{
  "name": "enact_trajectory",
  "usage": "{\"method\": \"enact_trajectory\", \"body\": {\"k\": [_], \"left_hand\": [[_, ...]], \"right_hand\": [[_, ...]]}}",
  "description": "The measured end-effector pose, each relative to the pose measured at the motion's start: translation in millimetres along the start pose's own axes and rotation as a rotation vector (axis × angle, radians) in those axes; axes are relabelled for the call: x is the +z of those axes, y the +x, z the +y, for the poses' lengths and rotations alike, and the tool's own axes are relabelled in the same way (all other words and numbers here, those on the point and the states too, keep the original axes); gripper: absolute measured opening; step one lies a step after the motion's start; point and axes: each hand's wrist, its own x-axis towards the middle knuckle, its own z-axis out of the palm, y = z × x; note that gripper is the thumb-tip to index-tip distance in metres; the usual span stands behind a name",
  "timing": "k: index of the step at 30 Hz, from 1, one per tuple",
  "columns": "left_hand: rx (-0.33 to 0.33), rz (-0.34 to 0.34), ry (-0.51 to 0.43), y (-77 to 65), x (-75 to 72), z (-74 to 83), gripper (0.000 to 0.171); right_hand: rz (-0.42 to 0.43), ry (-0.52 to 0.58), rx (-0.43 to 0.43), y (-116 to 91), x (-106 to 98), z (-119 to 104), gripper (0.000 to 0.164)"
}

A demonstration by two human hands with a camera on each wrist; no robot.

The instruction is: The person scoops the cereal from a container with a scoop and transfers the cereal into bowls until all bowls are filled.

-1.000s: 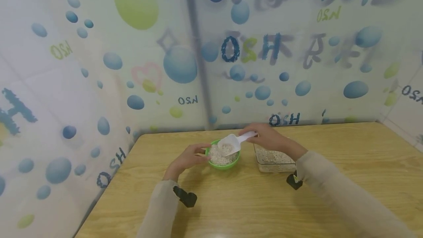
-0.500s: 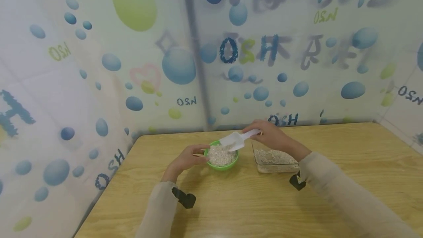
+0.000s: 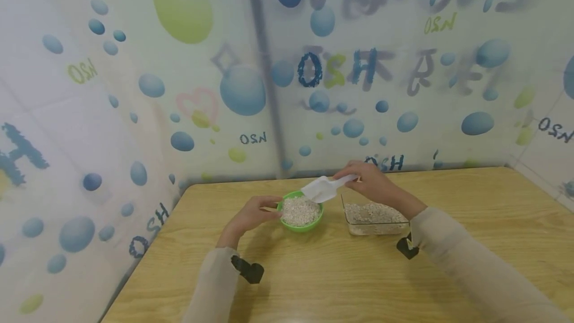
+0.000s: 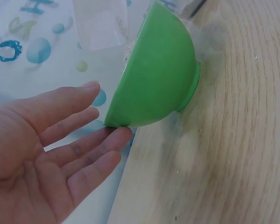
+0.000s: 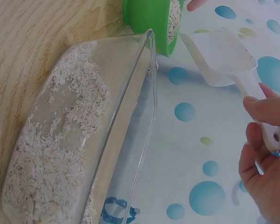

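A green bowl (image 3: 301, 228) filled with pale oat flakes (image 3: 299, 211) stands on the wooden table. My left hand (image 3: 256, 213) is at its left side; in the left wrist view the fingers are extended and the fingertips (image 4: 123, 134) touch the bowl near its rim. My right hand (image 3: 368, 182) grips a white scoop (image 5: 226, 56) by its handle. The scoop's blade, tilted, hangs over the bowl's back right rim and looks nearly bare of flakes. Right of the bowl, a clear rectangular container (image 5: 151, 93) holds more flakes, partly hidden by my right forearm in the head view.
The table (image 3: 323, 273) runs up to a curtain-like backdrop (image 3: 215, 153) with blue and green drops. Its left edge slopes away beside my left sleeve (image 3: 213, 283). Dark wrist devices (image 3: 248, 269) sit on both cuffs.
The scoop has tipped out its flakes into the bowl and moved up and to the right with my right hand. My left hand stays at the bowl, nearly still.
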Motion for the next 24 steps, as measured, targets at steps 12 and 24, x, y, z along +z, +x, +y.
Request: {"method": "enact_trajectory", "body": {"k": [12, 24], "left_hand": [[-0.006, 0.039, 0.085, -3.3, -1.9, 13.5, 0.044], [0.072, -0.002, 0.045, 2.3, 18.6, 51.6, 0.045]], "right_hand": [[0.022, -0.001, 0.02, -7, -9, 5, 0.026], [-0.018, 0.024, 0.125, -32, -42, 10, 0.028]]}}
